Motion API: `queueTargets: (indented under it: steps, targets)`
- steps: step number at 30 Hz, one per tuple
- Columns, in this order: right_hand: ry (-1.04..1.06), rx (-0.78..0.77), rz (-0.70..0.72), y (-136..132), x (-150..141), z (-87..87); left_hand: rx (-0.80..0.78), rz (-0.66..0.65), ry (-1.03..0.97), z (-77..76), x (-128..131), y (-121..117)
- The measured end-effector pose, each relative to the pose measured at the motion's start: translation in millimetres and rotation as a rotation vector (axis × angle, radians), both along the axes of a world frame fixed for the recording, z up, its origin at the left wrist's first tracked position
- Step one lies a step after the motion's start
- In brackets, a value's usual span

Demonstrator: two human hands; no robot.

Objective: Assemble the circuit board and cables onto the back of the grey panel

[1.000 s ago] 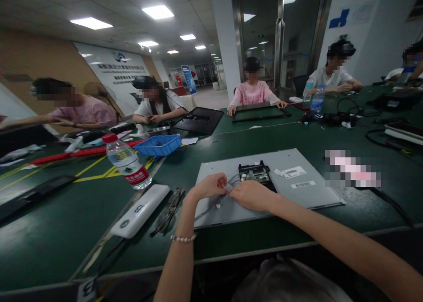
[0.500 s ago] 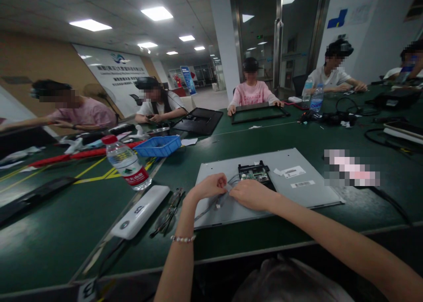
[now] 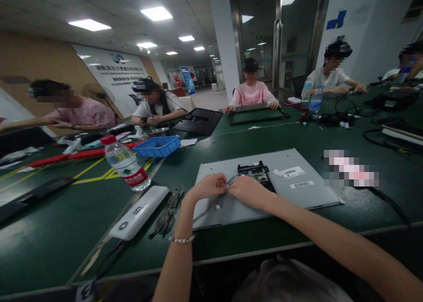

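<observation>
A flat silver display panel (image 3: 310,195) lies on the green table in front of me, with white labels on its back. At its middle sits a black bracket with a green circuit board (image 3: 262,177). My left hand (image 3: 209,187) is over the panel's left part, fingers curled in a pinch on a thin grey cable (image 3: 205,212). Close against it, my right hand (image 3: 249,192) is closed too, its fingertips meeting the left ones on the cable near the board. A small white connector (image 3: 217,206) shows below. Exactly what lies between the fingertips is partly hidden.
To the left are a white power bank (image 3: 140,214), eyeglasses (image 3: 168,211), a water bottle (image 3: 127,165) and a blue tray (image 3: 157,147). Across the table a person holds a black frame (image 3: 259,122). More people sit around, with bottles and cables at the right.
My right hand has shifted slightly up and to the left, around the cable. My left hand has barely moved. The person across has shifted their hands on the black frame.
</observation>
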State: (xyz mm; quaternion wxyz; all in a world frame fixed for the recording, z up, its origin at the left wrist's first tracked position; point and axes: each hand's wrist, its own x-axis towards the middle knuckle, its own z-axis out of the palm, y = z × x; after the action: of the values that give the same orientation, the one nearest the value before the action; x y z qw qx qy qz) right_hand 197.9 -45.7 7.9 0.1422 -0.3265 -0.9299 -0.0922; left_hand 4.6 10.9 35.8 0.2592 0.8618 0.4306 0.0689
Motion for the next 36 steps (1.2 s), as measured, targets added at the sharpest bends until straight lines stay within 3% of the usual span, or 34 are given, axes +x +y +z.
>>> queueTargets:
  steps: [7,21,36]
  targets:
    - [0.027,0.03,0.031,-3.7,1.1,1.8,0.065,-0.012,-0.055,8.6,2.7,-3.6]
    - [0.02,-0.031,0.066,-5.4,2.8,0.2,0.071,-0.004,0.053,-1.3,2.9,1.7]
    - [-0.034,-0.02,0.062,-9.1,5.6,2.9,0.209,0.046,0.099,-11.3,-6.4,12.0]
